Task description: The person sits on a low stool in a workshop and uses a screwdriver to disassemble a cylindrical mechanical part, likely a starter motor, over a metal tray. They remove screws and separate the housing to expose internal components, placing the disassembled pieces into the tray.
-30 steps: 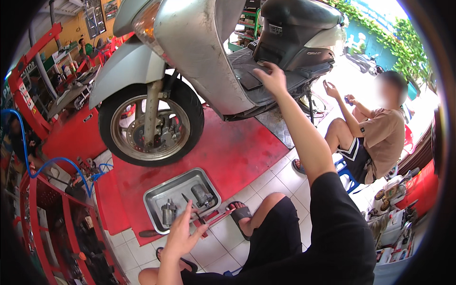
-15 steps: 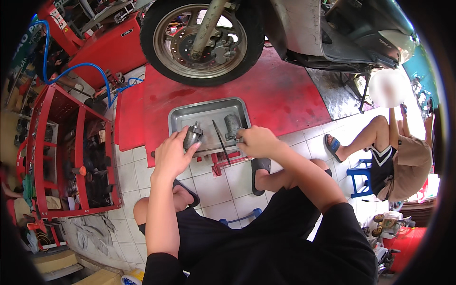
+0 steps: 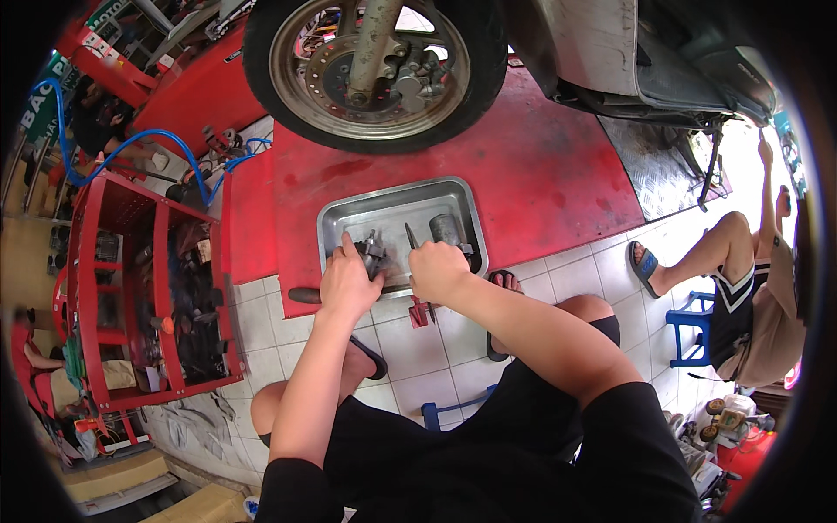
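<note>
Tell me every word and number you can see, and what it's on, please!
I won't copy lettering out, but here's where it is:
Dark-green sign, upper left: large white letters.
Dark glossy scooter side panel: small pale lettering, too blurred to read.
Shiny rectangular metal tray: no writing I can see.
</note>
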